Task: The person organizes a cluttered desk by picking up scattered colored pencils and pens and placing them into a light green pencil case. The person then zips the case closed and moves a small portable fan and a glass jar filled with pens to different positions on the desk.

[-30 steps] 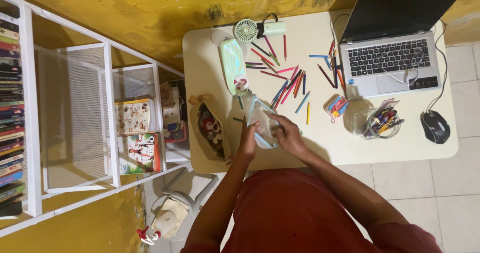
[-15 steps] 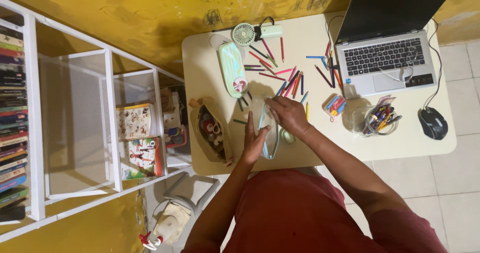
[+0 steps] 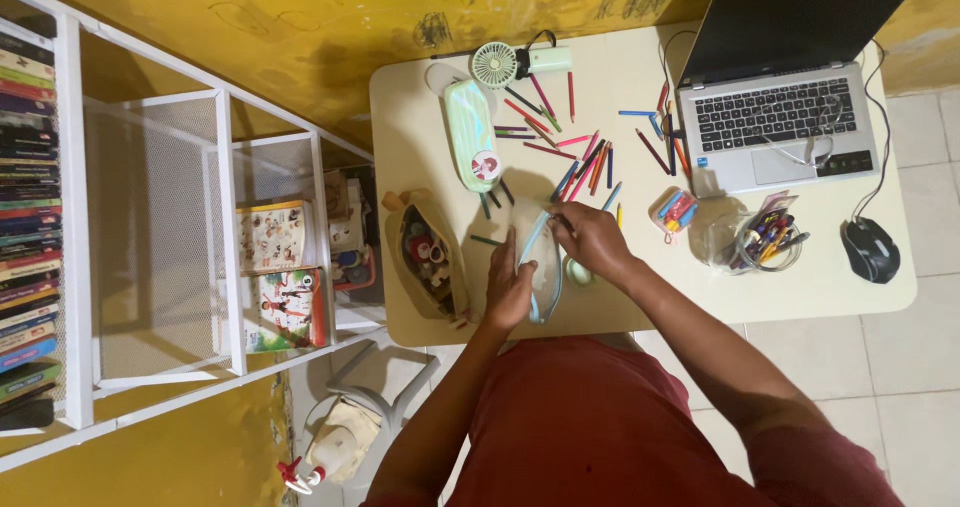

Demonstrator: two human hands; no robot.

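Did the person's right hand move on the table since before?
Yes. The right hand moved up the picture from the table's near edge toward the scattered coloured pencils, against the closed green pencil case.

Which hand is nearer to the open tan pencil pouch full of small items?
Left. The left hand is just right of the tan pouch; the right hand is farther right, beyond the clear pouch.

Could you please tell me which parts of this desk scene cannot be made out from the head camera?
- Head view: the inside of the clear pouch is hidden by the left hand and right hand.
- Head view: the laptop screen is cut off by the top edge.
- Head view: items in the brown pencil case are too small to identify.
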